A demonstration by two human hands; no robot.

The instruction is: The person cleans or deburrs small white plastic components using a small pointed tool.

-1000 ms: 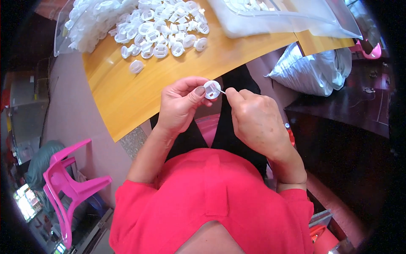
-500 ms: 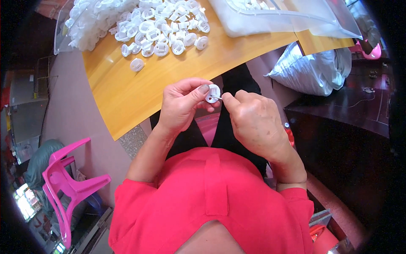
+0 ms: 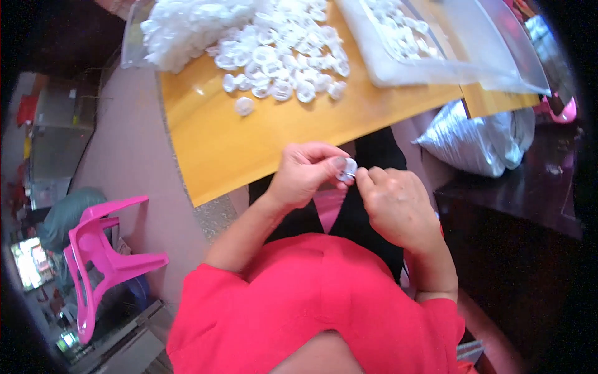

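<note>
1. Since the earlier frame, the whole view is shifted, and the round white piece is turned more nearly edge-on.
2. The piece is pinched between thumb and fingers of the left hand, near the edge of the table.
3. A thin tool, mostly hidden, is pinched by the right hand at the piece.
4. Loose white parts are heaped on the table beyond.

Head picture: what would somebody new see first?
Probably the red shirt, lower middle. Then maybe the heap of white plastic parts on the yellow table up top, or the pink chair at lower left. Near the center, the left hand holds one white piece, the right hand close beside it.
</note>
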